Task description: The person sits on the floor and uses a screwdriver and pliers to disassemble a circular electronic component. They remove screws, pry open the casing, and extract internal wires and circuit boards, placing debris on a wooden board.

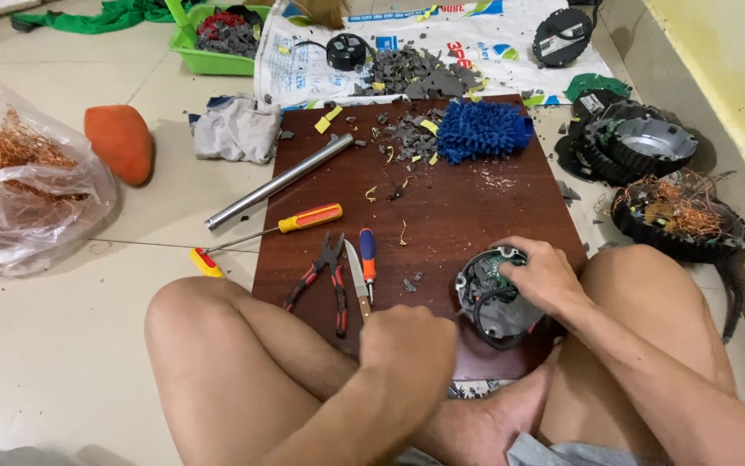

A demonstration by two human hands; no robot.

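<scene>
Bare knees frame the bottom of the view, the person sitting cross-legged at a dark wooden board [467, 216] on the tiled floor. Far left lies a clear plastic bag [23, 185] of copper wire, then an orange lump [120, 142], a metal tube [279, 181] and a yellow-handled screwdriver [299, 220]. Red-handled pliers [325, 280] rest on the board beside a knife [356, 276], whose handle end is grasped by the left hand [407, 345], fist clenched, forearm angled up from below. The right hand [545, 276] presses down on a round grey motor part [493, 298] at the board's near right edge, fingers curled over its top. A blue mitt [483, 129] lies beyond.
</scene>
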